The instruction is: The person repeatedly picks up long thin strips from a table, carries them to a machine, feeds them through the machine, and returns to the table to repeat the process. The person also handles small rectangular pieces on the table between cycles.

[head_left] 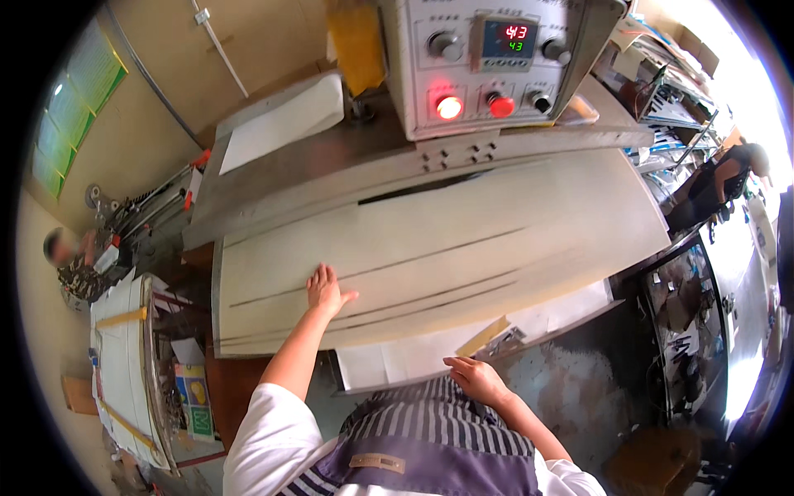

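Presently, left hand [325, 291] lies flat, fingers spread, on the cream sheets [430, 256] fanned over the machine table [273, 178]. Right hand [473, 376] loosely curled at apron, holding nothing. Sheets look staged, feeding apparently unfinished.

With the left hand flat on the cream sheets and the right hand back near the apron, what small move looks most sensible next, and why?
Probably slide the top cream sheet forward toward the slot under the control box. The left hand lies flat and open on the stack, gripping nothing, and the sheets fan unevenly at the near edge. The right hand rests by the striped apron, free to steady them.
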The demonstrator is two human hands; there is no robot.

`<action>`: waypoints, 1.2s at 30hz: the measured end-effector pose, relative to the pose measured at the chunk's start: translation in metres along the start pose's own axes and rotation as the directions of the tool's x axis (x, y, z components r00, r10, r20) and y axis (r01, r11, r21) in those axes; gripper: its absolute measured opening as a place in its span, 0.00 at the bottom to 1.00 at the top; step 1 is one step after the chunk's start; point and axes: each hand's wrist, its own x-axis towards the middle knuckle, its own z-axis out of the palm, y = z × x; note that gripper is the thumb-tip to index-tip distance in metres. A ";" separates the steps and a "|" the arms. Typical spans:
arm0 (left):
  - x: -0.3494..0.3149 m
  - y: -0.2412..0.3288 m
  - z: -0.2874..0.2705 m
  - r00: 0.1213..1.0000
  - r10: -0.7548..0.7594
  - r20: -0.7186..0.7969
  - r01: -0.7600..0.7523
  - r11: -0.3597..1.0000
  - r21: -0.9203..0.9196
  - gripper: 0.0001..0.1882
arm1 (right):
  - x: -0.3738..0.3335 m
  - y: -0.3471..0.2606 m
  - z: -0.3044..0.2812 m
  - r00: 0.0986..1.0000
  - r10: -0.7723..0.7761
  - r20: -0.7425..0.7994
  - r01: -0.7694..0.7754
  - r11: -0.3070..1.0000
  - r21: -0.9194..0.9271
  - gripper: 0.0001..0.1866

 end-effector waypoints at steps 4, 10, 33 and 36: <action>0.009 -0.053 0.006 0.979 0.155 -0.134 -0.184 0.953 -0.242 0.45 | -0.030 -0.001 0.028 0.998 0.054 -0.031 -0.055 0.997 -0.060 0.17; 0.012 -0.169 0.012 0.977 0.037 -0.209 -0.088 0.967 -0.238 0.15 | -0.043 -0.024 0.046 0.978 0.173 -0.116 -0.184 0.979 -0.087 0.16; -0.274 0.401 -0.121 0.282 0.955 -0.090 0.333 -0.186 -0.924 0.13 | -0.189 -0.024 -0.046 0.687 0.381 -0.619 0.038 0.832 0.554 0.36; -0.330 0.493 -0.088 -0.034 0.938 -0.346 0.315 -0.318 -0.894 0.16 | -0.254 -0.013 -0.080 0.449 0.472 -0.758 0.063 0.830 0.554 0.08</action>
